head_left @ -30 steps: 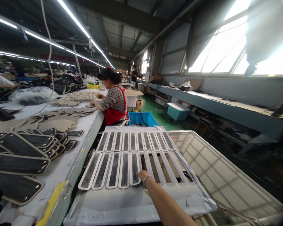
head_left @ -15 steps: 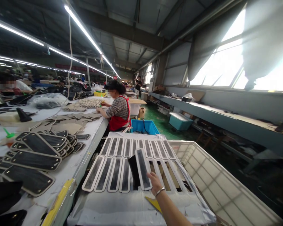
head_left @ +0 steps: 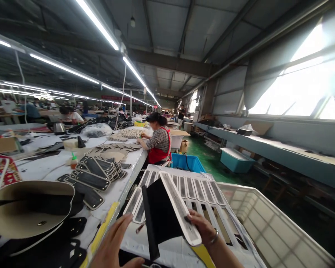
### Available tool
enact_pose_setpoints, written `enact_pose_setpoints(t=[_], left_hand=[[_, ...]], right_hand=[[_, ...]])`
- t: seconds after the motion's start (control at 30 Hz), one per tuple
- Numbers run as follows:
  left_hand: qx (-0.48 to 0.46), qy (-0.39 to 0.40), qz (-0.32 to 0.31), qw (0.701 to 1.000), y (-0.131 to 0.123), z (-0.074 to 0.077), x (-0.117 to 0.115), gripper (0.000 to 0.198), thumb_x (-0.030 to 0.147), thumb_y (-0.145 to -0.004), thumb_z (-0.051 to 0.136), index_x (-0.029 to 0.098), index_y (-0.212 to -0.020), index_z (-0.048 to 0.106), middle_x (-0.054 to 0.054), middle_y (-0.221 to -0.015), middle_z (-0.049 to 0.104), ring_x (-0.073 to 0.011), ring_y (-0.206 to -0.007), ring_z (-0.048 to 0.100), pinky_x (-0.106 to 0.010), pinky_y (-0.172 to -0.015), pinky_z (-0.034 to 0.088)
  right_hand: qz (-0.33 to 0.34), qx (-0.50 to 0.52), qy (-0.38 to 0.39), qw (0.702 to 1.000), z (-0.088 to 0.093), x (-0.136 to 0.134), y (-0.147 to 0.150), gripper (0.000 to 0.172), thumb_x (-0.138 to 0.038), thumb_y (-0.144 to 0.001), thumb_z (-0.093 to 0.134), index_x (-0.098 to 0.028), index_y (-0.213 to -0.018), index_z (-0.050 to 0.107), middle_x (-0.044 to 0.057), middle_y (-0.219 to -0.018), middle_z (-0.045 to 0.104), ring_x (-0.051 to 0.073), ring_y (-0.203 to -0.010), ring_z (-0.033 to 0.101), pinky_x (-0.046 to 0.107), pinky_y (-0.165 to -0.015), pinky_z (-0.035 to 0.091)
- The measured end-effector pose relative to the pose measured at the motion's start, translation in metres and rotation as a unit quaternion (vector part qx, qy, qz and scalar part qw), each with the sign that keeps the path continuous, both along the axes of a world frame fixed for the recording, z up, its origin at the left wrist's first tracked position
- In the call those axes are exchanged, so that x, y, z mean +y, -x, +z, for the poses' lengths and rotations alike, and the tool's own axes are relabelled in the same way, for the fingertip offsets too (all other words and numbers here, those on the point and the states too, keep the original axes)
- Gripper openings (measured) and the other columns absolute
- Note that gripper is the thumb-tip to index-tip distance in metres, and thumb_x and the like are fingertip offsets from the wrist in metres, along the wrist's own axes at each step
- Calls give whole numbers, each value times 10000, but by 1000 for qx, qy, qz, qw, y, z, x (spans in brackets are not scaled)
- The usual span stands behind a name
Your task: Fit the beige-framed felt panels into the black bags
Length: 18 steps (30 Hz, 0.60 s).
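Note:
My right hand [head_left: 201, 227] grips the lower right edge of a long, round-ended panel [head_left: 178, 208], grey with a pale border, held up at a tilt. Against the panel's left side hangs a black sheet [head_left: 162, 214] with a folded edge; whether it is joined to the panel I cannot tell. My left hand [head_left: 114, 238] is to the left of the sheet, empty, thumb and fingers apart. Similar pale-edged panels [head_left: 201, 191] lie in rows on the white-covered stand [head_left: 134, 240] behind the held one.
A long table [head_left: 141, 163] on the left bears a pile of black panels with metal studs [head_left: 93, 178] and a round, pale-lined bag piece [head_left: 30, 208]. A co-worker in a red apron [head_left: 160, 149] sits beyond. At right stands a white plastic crate [head_left: 270, 219]; a blue bin [head_left: 187, 162] is farther off.
My right hand has lifted the panel and black sheet nearer to me. My left hand has come into view at the lower left. The view has turned left.

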<state>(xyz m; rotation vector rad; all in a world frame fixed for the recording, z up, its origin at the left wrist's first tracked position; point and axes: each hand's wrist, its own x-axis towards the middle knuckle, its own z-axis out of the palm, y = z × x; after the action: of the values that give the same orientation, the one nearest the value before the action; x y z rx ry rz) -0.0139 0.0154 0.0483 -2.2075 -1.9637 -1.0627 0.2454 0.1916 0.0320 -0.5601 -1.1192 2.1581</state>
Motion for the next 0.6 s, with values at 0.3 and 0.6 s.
enact_pose_setpoints(t=[0.3, 0.6], left_hand=[[-207, 81, -80, 972, -65, 21, 6, 329, 260, -837, 417, 131, -1068, 612, -140, -1005, 672, -266, -941, 627, -379, -848, 488], [-273, 210, -207, 916, -26, 67, -7, 383, 391, -746, 630, 167, -1056, 643, -70, -1115, 646, -279, -1063, 558, -404, -1008, 360]], right_hand=[[161, 39, -150, 975, 74, -105, 17, 861, -818, -678, 370, -112, -1138, 542, 187, -1091, 590, 270, -908, 605, 427, -774, 481], [-12, -351, -666, 658, 100, -116, -35, 921, -487, -614, 733, -158, -1367, 319, 169, -1370, 363, 299, -1253, 333, 437, -1031, 270]])
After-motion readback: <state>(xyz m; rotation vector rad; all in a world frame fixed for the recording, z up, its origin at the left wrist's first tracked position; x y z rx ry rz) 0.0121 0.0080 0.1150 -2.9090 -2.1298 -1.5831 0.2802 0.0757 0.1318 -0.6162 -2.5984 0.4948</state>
